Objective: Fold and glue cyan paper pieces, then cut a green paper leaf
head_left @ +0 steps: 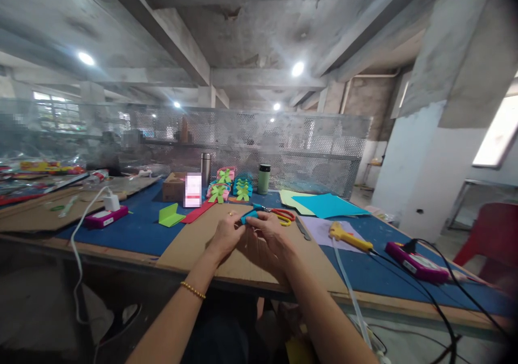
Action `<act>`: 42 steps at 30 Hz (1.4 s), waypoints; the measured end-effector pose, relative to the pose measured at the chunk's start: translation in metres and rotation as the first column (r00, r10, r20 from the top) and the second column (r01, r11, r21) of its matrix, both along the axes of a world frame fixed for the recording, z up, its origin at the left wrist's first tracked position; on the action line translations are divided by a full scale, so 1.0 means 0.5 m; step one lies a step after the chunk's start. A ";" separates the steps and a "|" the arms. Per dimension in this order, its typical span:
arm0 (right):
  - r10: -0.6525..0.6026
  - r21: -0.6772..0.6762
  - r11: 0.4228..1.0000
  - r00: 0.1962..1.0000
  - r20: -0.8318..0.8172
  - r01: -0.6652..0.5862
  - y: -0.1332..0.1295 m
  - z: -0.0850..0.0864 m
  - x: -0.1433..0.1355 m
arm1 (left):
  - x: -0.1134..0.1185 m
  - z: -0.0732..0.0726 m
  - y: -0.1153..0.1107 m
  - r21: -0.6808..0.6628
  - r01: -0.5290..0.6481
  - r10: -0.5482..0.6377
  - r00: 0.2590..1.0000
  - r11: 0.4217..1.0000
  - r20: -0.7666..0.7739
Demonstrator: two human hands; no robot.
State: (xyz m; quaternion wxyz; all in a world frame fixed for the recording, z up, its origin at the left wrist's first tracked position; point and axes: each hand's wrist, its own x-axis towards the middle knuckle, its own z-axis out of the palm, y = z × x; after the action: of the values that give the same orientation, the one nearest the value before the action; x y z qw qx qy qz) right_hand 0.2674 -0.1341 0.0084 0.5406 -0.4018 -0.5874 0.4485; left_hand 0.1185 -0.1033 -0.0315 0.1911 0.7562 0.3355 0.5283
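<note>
Over a brown cardboard sheet (pixel 190 245), both hands come together on a small piece of blue paper (pixel 250 216). My left hand (pixel 227 233) pinches its left side, with a ring on one finger. My right hand (pixel 270 230) grips the other side, fingers closed. The fingers hide part of the piece, so its full shape cannot be made out. Just beyond my right hand lie scissors (pixel 283 215) with red and yellow handles. A dark grey blade-like tool (pixel 302 229) rests to the right of them.
A yellow glue gun (pixel 352 239) lies on lilac paper (pixel 315 228), its cord trailing right. Purple power strips (pixel 416 264) flank the workspace. Behind are blue sheets (pixel 329 206), a green bottle (pixel 264 179), a steel flask (pixel 205 169), paper-bow crafts (pixel 243 189) and folded green paper (pixel 170 216).
</note>
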 end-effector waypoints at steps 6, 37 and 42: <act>-0.001 -0.013 1.000 1.000 0.006 0.001 0.001 -0.001 0.001 | 0.001 0.004 -0.002 0.001 -0.018 0.018 1.000 1.000 -0.005; 0.047 0.008 0.999 0.999 0.003 -0.047 -0.004 -0.003 -0.004 | -0.008 0.010 -0.008 -0.062 0.074 -0.071 0.997 0.995 0.036; 0.025 0.013 1.000 1.000 0.002 -0.026 -0.006 -0.003 -0.003 | -0.010 0.019 -0.016 -0.141 0.167 -0.163 0.986 0.976 0.039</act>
State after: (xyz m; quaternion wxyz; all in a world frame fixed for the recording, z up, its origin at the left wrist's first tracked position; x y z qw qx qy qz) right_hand 0.2657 -0.1370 0.0070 0.5371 -0.3910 -0.5959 0.4511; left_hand 0.1135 -0.1112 -0.0220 0.2928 0.7585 0.3062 0.4953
